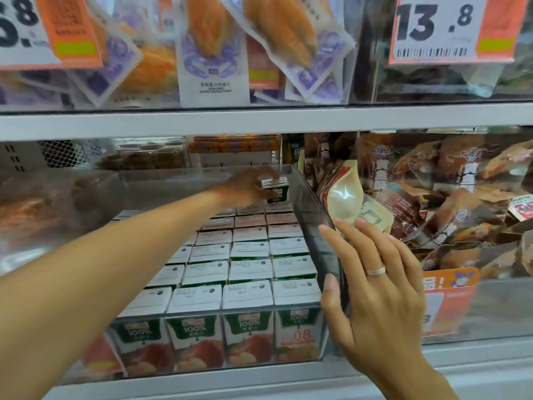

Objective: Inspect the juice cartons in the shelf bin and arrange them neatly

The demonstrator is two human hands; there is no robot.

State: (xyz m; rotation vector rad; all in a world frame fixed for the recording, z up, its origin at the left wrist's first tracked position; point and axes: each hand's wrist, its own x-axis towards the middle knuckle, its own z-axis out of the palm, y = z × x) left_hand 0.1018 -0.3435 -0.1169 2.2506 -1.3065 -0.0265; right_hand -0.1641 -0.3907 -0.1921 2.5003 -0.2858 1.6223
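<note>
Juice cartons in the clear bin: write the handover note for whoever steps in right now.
Left hand: reaching to the back of the bin, gripping one juice carton lifted above the rows.
Right hand: open, fingers resting on the right wall of the clear shelf bin, steadying it.
Cartons: the rest stand upright in tidy rows, tops showing, front row facing out with labels visible.
Done: the rows look orderly from front to back.
Left: check the lifted carton, set it down in line at the back right, then let go of the bin.
</note>
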